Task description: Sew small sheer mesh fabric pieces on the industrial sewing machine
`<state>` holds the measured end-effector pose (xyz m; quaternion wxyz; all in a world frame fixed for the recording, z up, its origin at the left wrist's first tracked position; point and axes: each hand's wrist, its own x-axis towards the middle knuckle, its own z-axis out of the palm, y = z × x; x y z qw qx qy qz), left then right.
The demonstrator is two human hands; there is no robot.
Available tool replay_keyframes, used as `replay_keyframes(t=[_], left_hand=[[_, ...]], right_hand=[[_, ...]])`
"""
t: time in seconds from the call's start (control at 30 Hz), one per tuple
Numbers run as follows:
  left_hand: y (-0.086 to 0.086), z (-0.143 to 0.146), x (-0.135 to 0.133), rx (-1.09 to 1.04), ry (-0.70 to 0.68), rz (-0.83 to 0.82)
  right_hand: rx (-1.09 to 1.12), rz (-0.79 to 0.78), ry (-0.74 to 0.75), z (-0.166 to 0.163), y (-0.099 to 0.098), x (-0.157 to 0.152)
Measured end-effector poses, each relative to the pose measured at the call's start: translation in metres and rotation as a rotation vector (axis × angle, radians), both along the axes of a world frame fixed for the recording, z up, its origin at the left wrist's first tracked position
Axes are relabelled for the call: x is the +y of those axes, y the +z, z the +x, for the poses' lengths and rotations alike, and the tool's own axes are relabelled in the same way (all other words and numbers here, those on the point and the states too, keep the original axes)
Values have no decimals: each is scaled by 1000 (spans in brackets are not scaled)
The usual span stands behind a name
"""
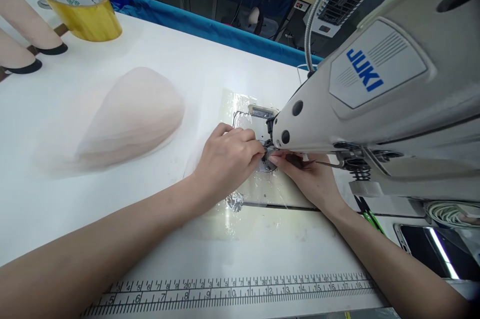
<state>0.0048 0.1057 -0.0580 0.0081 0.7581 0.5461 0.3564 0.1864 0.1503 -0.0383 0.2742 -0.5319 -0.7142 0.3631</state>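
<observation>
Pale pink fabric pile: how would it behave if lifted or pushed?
The pale pink fabric pile looks sheer at its edges, so it is probably very light and floppy. It lies in soft layers on the smooth white table, so a push would likely slide or crumple it.

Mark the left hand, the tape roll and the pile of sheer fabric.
left hand (pixel 225 159): head view, on the back of the hand.
tape roll (pixel 88 21): head view, on its yellow outer side.
pile of sheer fabric (pixel 131 114): head view, on the middle of the mound.
</observation>
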Motion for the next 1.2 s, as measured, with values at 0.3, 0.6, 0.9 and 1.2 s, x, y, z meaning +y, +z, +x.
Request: replay_keyframes(t=[0.3, 0.6, 0.9, 1.2], left_hand=[[0, 0, 3, -48, 19, -64], [1, 2, 3, -37, 20, -62], [1, 1, 3, -33, 17, -66], [1, 1, 2, -31, 17, -55]], right_hand=[[-88, 36, -58, 9, -6, 4], [-170, 52, -77, 6, -1, 3], [-172, 52, -89, 8, -5, 5], [-157, 63, -50, 7, -4, 4]])
